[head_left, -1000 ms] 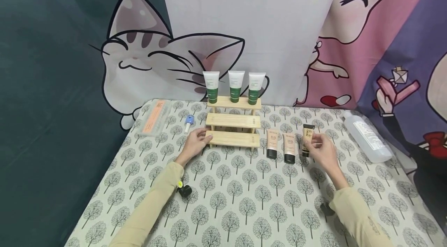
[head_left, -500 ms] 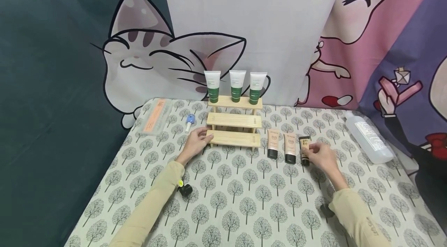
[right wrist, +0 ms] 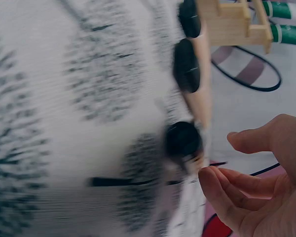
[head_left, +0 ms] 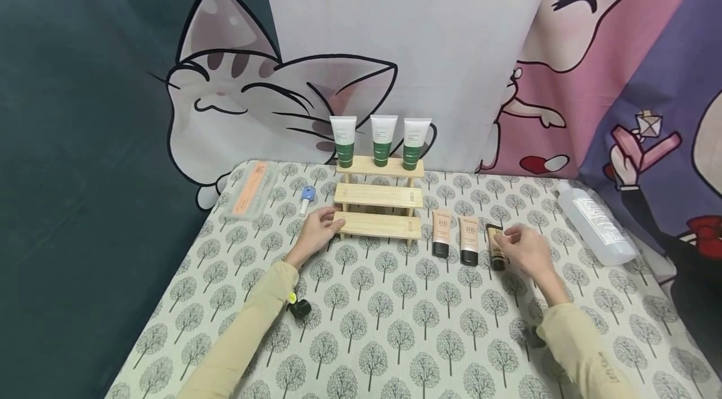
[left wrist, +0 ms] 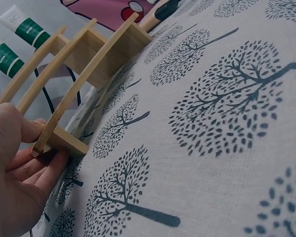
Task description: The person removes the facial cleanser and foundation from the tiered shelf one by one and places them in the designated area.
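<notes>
My left hand point(head_left: 314, 233) grips the left end of the lowest tier of a three-step wooden display stand point(head_left: 376, 223). In the left wrist view, the thumb lies on the plank and the fingers reach under it. My right hand point(head_left: 526, 250) is beside a small gold-and-black tube point(head_left: 496, 248) lying on the cloth. In the right wrist view, its thumb point(right wrist: 251, 143) stands apart from the fingers point(right wrist: 227, 192), and nothing is between them. To the left of that tube lie two beige BB cream tubes, one nearer point(head_left: 468, 239) and one by the stand point(head_left: 441, 233), black caps toward me.
Several white-and-green tubes point(head_left: 381, 139) stand on the top tier. A clear plastic bottle point(head_left: 595, 223) lies at right. A blue-and-white small item point(head_left: 306, 200) and a clear case with an orange strip point(head_left: 249, 189) lie at left. The tree-print tablecloth point(head_left: 372, 324) ends at a fabric backdrop.
My right hand has lowered the gold-and-black tube onto the cloth beside the BB cream tubes and let go of it, its fingers now parted. My left hand stays on the stand.
</notes>
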Tool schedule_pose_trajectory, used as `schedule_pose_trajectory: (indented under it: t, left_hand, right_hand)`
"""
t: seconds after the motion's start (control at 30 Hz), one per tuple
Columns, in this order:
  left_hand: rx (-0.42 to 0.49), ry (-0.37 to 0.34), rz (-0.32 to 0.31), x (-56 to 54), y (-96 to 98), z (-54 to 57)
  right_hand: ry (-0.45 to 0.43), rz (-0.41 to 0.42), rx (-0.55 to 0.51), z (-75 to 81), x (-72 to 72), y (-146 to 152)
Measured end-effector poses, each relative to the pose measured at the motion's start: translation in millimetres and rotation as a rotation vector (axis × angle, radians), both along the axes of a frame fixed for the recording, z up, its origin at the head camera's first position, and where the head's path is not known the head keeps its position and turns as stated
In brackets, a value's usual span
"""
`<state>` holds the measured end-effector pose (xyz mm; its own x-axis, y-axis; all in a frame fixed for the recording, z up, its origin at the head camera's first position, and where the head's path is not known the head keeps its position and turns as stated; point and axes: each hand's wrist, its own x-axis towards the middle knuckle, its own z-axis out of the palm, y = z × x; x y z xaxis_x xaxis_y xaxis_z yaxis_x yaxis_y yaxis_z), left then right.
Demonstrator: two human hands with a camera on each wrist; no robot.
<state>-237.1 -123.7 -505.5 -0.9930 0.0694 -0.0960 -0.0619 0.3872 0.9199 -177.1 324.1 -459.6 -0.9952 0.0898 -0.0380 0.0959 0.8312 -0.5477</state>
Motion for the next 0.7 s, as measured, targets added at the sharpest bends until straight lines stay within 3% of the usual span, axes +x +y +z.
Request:
schedule_pose_trajectory:
  t: [0.1,0.33,0.7]
  left_hand:
    - [-0.005,0.009,0.003,0.3,-0.5,-0.4]
    - [0.002,0.003,0.006,0.3,0.0,-0.8]
    - [0.000,0.020,0.008,1.3,-0.1,-1.3]
  right_hand:
    - [0.026,0.012,0.005,16.0,-3.9,-6.1]
    - [0.042,0.041,-0.104,46.1,-18.1,-28.6]
    - [0.138,0.068,-0.203,79.9,-54.1,-77.2]
